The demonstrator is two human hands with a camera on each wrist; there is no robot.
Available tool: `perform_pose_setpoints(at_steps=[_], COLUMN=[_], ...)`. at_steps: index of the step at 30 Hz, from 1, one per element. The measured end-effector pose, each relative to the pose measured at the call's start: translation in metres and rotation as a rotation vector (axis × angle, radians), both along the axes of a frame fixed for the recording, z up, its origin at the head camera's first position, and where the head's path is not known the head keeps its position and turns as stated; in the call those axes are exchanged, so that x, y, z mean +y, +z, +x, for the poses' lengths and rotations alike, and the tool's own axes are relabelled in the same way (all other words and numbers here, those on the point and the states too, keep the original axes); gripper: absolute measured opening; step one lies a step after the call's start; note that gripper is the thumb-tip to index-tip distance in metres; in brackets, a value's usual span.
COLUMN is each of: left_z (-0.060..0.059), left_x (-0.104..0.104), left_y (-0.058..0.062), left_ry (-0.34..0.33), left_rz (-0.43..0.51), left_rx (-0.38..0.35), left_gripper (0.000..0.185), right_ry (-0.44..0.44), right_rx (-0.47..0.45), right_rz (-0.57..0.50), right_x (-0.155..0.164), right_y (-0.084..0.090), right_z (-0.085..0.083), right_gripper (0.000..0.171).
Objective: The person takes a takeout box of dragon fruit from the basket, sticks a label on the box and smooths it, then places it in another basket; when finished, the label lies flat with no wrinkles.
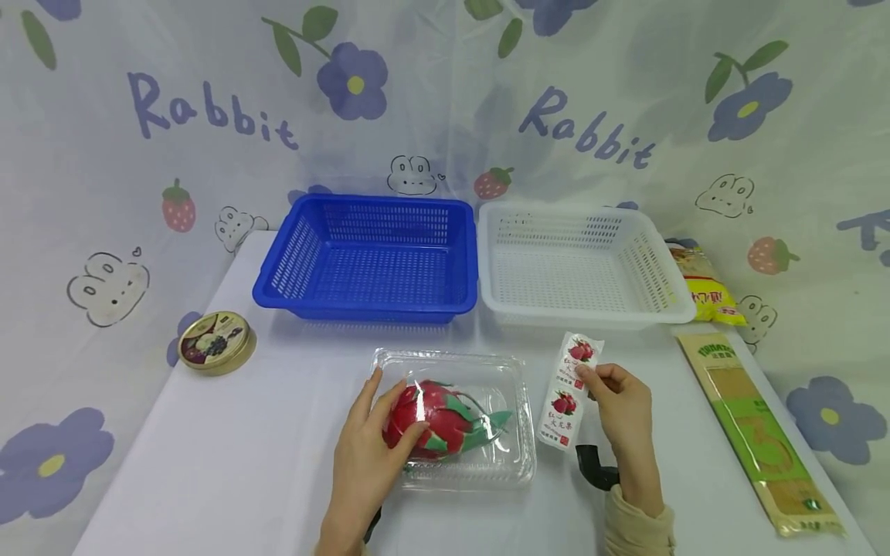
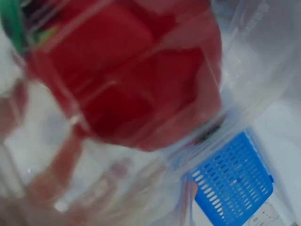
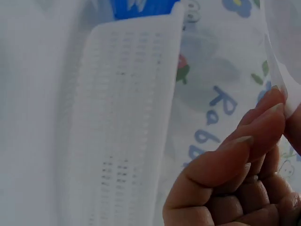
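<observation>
A red dragon fruit with green scales lies inside a clear plastic clamshell box at the table's front middle. My left hand lies on the box lid with its fingers spread and fairly straight, over the fruit's left end. In the left wrist view the fruit fills the frame through the plastic, blurred. Just right of the box, my right hand pinches a white label strip printed with dragon fruit pictures, held above the table. The right wrist view shows those curled fingers and the strip's edge.
A blue basket and a white basket stand side by side behind the box, both with nothing inside. A round tin sits at the left. A yellow packet and a long noodle packet lie along the right edge.
</observation>
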State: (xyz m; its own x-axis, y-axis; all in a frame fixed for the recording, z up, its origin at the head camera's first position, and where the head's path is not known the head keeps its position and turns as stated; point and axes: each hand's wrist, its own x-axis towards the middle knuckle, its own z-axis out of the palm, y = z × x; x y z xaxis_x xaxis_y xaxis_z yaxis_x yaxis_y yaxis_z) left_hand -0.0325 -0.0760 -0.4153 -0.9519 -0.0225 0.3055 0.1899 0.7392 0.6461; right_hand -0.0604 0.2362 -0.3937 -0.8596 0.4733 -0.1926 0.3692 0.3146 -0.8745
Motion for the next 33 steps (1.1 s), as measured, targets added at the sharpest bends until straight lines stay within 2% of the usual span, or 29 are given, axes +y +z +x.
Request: perform_pose_setpoints(at_steps=[4, 7, 10, 13, 15, 17, 23, 29, 33], left_z=[0.003, 0.009, 0.016, 0.022, 0.025, 0.027, 0.027, 0.023, 0.022], left_x=[-0.001, 0.000, 0.005, 0.014, 0.021, 0.027, 0.038, 0.042, 0.042], left_y=[0.001, 0.009, 0.022, 0.033, 0.039, 0.043, 0.049, 0.048, 0.047], left_ry=[0.009, 0.003, -0.057, -0.155, -0.216, -0.250, -0.310, -0.325, -0.320], left_rz=[0.009, 0.044, 0.141, 0.240, 0.280, 0.276, 0.278, 0.307, 0.307], left_rx=[0.160, 0.233, 0.296, 0.361, 0.381, 0.379, 0.349, 0.423, 0.452], left_gripper=[0.053, 0.048, 0.044, 0.040, 0.038, 0.038, 0.042, 0.036, 0.030], right_ry=[-0.053, -0.044, -0.006, 0.048, 0.096, 0.152, 0.287, 0.367, 0.382], right_rx=[0.126, 0.205, 0.283, 0.342, 0.370, 0.397, 0.468, 0.486, 0.480], right_rz=[-0.110, -0.180, -0.248, -0.301, -0.316, -0.329, -0.379, -0.402, -0.409], right_x=[-0.018, -0.036, -0.056, -0.074, -0.085, -0.095, -0.110, -0.115, -0.116], right_y=[0.018, 0.028, 0.035, 0.041, 0.043, 0.043, 0.042, 0.038, 0.038], right_z=[0.008, 0.014, 0.021, 0.028, 0.031, 0.034, 0.041, 0.044, 0.045], right_gripper=[0.021, 0.019, 0.019, 0.020, 0.020, 0.021, 0.025, 0.027, 0.027])
